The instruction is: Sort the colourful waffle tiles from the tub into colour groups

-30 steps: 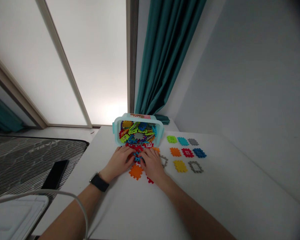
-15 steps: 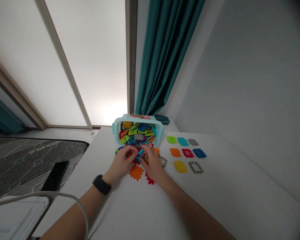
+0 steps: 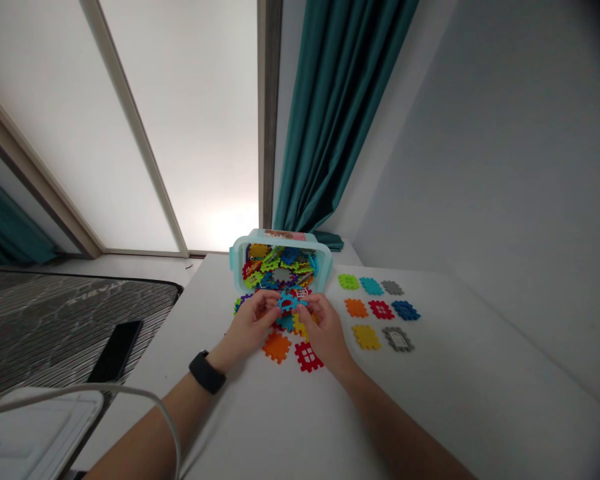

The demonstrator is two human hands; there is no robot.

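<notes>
A light blue notched building tile (image 3: 289, 302) with an opening in it is held up between my two hands. My left hand (image 3: 253, 322) pinches its left side, and my right hand (image 3: 325, 330) grips its right side. Under and around the hands lie loose tiles: an orange tile (image 3: 277, 347), a red window tile (image 3: 308, 357), and a yellow tile (image 3: 300, 327) partly covered by my right fingers. Just beyond the hands, a pale turquoise tub (image 3: 324, 267) lies on its side, full of mixed tiles.
On the white table (image 3: 300, 427), rows of tiles lie to the right, among them a yellow tile (image 3: 367, 337) and a grey window tile (image 3: 398, 339). A white cable (image 3: 145, 395) loops at lower left. A black phone (image 3: 115, 351) lies left of the table.
The light blue tile has turned from nearly edge-on to show its face. My right hand has shifted right, uncovering more of the red window tile. The view has moved slightly.
</notes>
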